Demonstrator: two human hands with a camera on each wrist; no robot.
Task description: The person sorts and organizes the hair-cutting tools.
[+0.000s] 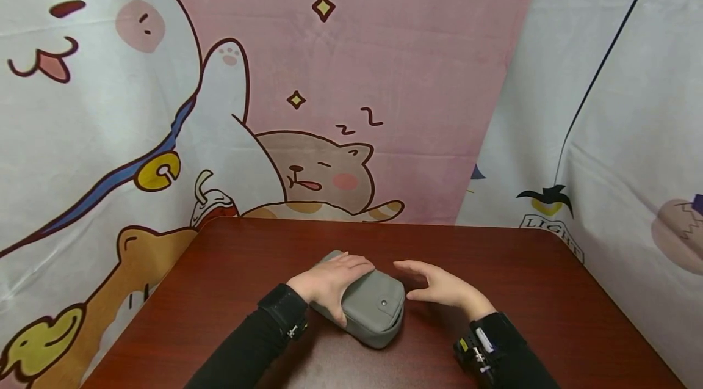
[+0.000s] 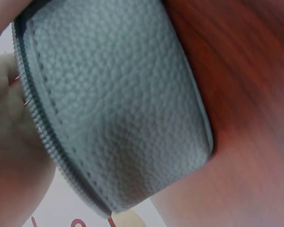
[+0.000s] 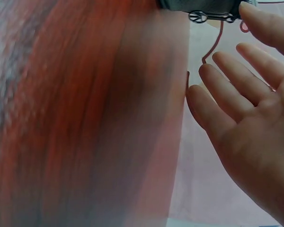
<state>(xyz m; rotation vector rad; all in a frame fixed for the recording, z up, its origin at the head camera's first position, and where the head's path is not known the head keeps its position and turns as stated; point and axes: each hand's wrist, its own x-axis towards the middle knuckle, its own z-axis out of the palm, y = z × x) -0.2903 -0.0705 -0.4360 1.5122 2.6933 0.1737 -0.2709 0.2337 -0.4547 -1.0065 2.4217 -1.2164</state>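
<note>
A grey-green zip pouch (image 1: 375,300) of pebbled leather, with a small round snap on its top, lies on the brown table. My left hand (image 1: 335,284) grips it across the left end, thumb along the near side and fingers over the far side. Close up in the left wrist view, the pouch's grained side (image 2: 118,104) shows, with the zipper teeth running along its edge. Just right of the pouch is my right hand (image 1: 443,285), its fingers extended and holding nothing. The pouch's end with a metal zipper pull (image 3: 210,18) appears at the top of the right wrist view, near the right fingertips.
The reddish-brown table (image 1: 263,254) has rounded far corners. Behind it hangs a cloth (image 1: 417,71) printed with cartoon animals, and more pale printed cloth (image 1: 620,132) hangs on the right. Both wrists wear dark bands with small cameras.
</note>
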